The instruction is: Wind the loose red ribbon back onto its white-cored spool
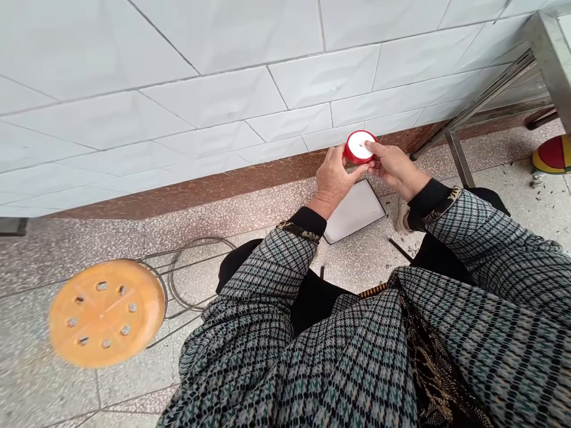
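A small round thing with a red rim and a white face (360, 145) is held up between both hands, close to the tiled wall. It has a small mark near the middle of its face; its exact kind I cannot tell. My left hand (335, 176) grips its left side and lower edge. With the thumb laid on the white face and the fingers bent under the lower right edge, my right hand (396, 168) holds it too. On the floor below the hands lies a flat, pale rectangular panel (354, 211) with a dark edge.
An orange round stool (107, 312) with holes in its seat lies on its side at left, its wire legs pointing towards me. A metal table frame (459, 157) stands at right, near a red and yellow rounded object (553, 156). Dark scraps litter the speckled floor.
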A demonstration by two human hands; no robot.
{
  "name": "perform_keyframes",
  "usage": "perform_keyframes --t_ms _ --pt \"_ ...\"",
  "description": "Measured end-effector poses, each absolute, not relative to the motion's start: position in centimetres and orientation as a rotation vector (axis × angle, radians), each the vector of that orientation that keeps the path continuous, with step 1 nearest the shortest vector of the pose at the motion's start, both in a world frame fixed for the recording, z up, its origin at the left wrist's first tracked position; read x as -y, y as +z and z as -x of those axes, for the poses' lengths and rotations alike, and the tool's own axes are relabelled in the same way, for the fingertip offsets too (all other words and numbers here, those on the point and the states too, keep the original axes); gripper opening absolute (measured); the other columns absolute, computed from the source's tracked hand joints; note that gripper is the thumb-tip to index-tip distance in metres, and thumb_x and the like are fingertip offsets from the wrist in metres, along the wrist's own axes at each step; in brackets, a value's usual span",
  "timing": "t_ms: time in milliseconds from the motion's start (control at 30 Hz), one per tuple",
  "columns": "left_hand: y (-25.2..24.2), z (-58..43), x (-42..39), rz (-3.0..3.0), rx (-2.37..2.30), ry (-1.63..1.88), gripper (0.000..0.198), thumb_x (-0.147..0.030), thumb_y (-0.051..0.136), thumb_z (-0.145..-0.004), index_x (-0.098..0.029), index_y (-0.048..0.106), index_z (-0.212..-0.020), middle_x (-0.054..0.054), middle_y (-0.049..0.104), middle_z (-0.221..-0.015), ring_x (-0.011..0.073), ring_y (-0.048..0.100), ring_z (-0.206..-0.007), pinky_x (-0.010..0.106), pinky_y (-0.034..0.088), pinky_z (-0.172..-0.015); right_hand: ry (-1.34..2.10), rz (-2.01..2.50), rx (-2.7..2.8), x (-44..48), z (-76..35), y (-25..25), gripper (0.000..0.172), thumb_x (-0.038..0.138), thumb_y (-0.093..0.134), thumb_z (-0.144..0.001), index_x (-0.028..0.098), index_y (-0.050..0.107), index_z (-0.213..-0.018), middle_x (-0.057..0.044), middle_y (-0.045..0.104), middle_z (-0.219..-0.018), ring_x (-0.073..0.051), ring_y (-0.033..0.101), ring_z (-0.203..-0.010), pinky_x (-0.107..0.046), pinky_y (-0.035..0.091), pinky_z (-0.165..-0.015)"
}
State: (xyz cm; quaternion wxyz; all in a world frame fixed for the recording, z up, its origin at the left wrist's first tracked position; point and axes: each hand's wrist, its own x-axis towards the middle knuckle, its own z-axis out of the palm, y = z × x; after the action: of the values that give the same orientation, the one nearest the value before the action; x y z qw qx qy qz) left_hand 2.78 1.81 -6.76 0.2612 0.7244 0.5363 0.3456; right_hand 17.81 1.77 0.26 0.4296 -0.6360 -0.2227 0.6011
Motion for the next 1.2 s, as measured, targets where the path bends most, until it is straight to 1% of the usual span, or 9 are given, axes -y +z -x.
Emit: perform_keyframes --t_ms 133,333,500,733,833,900,967,1067,1200 --pt "-7.1 -2.7 -1.7 -1.962 -1.513 0.913 0.055 -0.054 0.087 -0.093 -0.025 0.065 -0.134 0.013 0.074 -0.119 0.0326 0.072 -0.119 0.043 0.062 -0.096 1.479 1.584 0.559 -1.4 -17.4 -0.3 0.028 0.033 0.083 -0.101 0.021 0.066 -0.082 0.005 0.055 -0.057 -0.009 0.05 -0.051 -0.019 0.05 -0.053" --pt "-7.6 -2.9 -1.8 -1.889 -1.595 0.858 0.059 -0.049 0.093 -0.088 -0.023 0.062 -0.131 0.017 0.072 -0.126 0.0382 0.071 -0.128 0.046 0.063 -0.099 1.478 1.585 0.593 -1.3 -17.0 -2.1 0.027 0.045 0.085 -0.098 0.022 0.07 -0.094 0.003 0.064 -0.074 -0.012 0.052 -0.065 -0.023 0.043 -0.059" --pt "-7.7 -3.1 -1.9 -1.802 -1.594 0.915 0.055 -0.048 0.092 -0.089 -0.023 0.061 -0.127 0.017 0.071 -0.125 0.0398 0.07 -0.131 0.047 0.064 -0.098 1.542 1.617 0.608 -1.0 -16.5 -3.4 0.037 0.06 0.083 -0.095 0.025 0.072 -0.104 0.001 0.067 -0.081 -0.017 0.056 -0.076 -0.027 0.047 -0.068" --pt "-8.0 -2.5 -2.6 -1.911 -1.583 0.876 0.044 -0.043 0.088 -0.089 -0.023 0.065 -0.122 0.015 0.073 -0.118 0.0365 0.072 -0.125 0.045 0.063 -0.094 1.67 1.58 0.482 -0.6 -16.0 -1.7 0.035 0.057 0.083 -0.1 0.024 0.07 -0.1 0.001 0.065 -0.076 -0.017 0.06 -0.076 -0.031 0.054 -0.074" --pt "-7.3 -1.4 -3.4 -1.825 -1.53 0.883 0.039 -0.052 0.082 -0.093 -0.023 0.069 -0.115 0.012 0.077 -0.108 0.0306 0.074 -0.111 0.043 0.062 -0.09 1.755 1.524 0.652 -0.7 -16.6 -0.1 0.042 0.063 0.086 -0.096 0.024 0.071 -0.095 -0.002 0.069 -0.075 -0.02 0.066 -0.076 -0.033 0.058 -0.073" --pt "-6.5 -0.3 -3.9 -1.696 -1.421 0.836 0.043 -0.065 0.068 -0.1 -0.023 0.07 -0.109 0.008 0.076 -0.093 0.025 0.074 -0.094 0.041 0.062 -0.081 1.816 1.512 0.805 -1.0 -17.6 1.1 0.046 0.066 0.089 -0.091 0.024 0.071 -0.088 -0.005 0.072 -0.073 -0.022 0.068 -0.073 -0.033 0.057 -0.067" --pt "-5.5 0.7 -4.0 -1.562 -1.256 0.752 0.058 -0.079 0.05 -0.104 -0.025 0.071 -0.109 0.006 0.072 -0.081 0.0204 0.07 -0.077 0.037 0.058 -0.068 1.763 1.553 0.975 -1.4 -18.9 2.2 0.046 0.063 0.09 -0.091 0.023 0.072 -0.082 -0.005 0.072 -0.072 -0.02 0.067 -0.07 -0.029 0.054 -0.061" --pt "-4.5 1.7 -3.6 -1.438 -1.058 0.634 0.077 -0.094 0.037 -0.098 -0.026 0.071 -0.112 0.005 0.068 -0.074 0.0164 0.062 -0.061 0.034 0.049 -0.055 1.467 1.529 1.183 -1.9 -20.6 3.2 0.028 0.043 0.097 -0.087 0.023 0.077 -0.09 0.0 0.071 -0.076 -0.016 0.065 -0.074 -0.024 0.051 -0.064" --pt "-4.4 1.6 -3.0 -1.368 -0.933 0.544 0.087 -0.1 0.03 -0.093 -0.026 0.072 -0.113 0.004 0.062 -0.067 0.0172 0.059 -0.055 0.034 0.044 -0.049 1.479 1.403 1.368 -1.9 -21.2 3.4 0.038 0.015 0.103 -0.071 0.022 0.08 -0.1 0.002 0.072 -0.085 -0.017 0.064 -0.085 -0.025 0.049 -0.074"
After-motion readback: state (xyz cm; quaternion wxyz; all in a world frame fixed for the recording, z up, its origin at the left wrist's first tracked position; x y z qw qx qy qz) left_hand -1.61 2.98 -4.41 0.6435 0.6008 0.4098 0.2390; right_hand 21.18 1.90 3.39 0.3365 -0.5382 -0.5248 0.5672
